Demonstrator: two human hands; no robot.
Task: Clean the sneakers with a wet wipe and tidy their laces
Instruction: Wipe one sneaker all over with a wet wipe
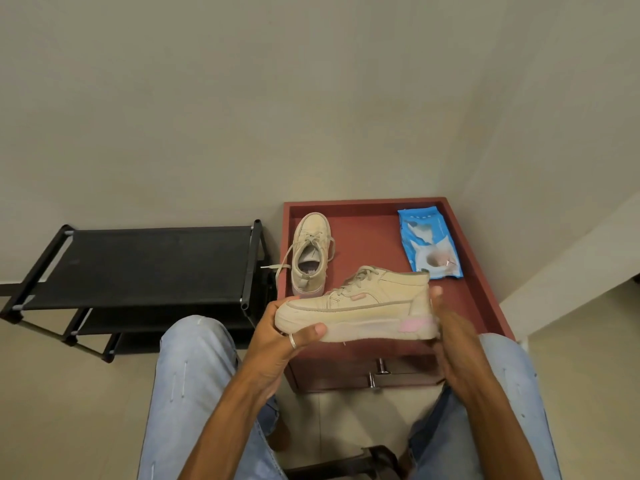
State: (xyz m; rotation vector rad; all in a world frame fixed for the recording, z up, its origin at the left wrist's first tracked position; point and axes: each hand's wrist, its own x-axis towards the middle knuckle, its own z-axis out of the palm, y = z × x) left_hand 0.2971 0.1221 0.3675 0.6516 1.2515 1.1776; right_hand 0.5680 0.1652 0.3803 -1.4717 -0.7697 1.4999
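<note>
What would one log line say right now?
left hand: grips toe of held sneaker | right hand: holds heel | other sneaker: on red cabinet | wipes pack: there too

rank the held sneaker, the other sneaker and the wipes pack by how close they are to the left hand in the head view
1. held sneaker: in the left hand, gripped at the toe.
2. second sneaker: on the red cabinet top, just behind that hand.
3. wet wipe pack: at the far right of the cabinet top, near the wall.
</note>
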